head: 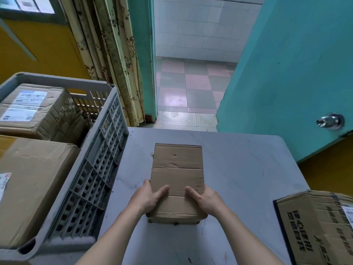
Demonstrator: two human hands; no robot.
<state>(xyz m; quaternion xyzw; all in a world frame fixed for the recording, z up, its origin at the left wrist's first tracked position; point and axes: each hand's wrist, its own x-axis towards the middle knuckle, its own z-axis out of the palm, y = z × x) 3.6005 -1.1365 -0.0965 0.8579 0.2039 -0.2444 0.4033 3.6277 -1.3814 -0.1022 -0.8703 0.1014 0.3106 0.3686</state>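
Two bare arms reach out over a grey table [248, 169]. The left hand [150, 197] holds the near left side of a flat brown box [177, 169], with its thumb on top and its fingers curled round the edge. The right hand [206, 199] holds the near right side the same way. The box lies flat in the middle of the table.

A box with black writing [321, 226] sits at the near right corner. On the left, a grey crate [95, 169] touches the table and has big boxes [34, 184] in it.

Farther back are a flowery curtain [107, 54], a blue-green door [286, 73] with a shiny knob [330, 121], and a checked floor [191, 87].
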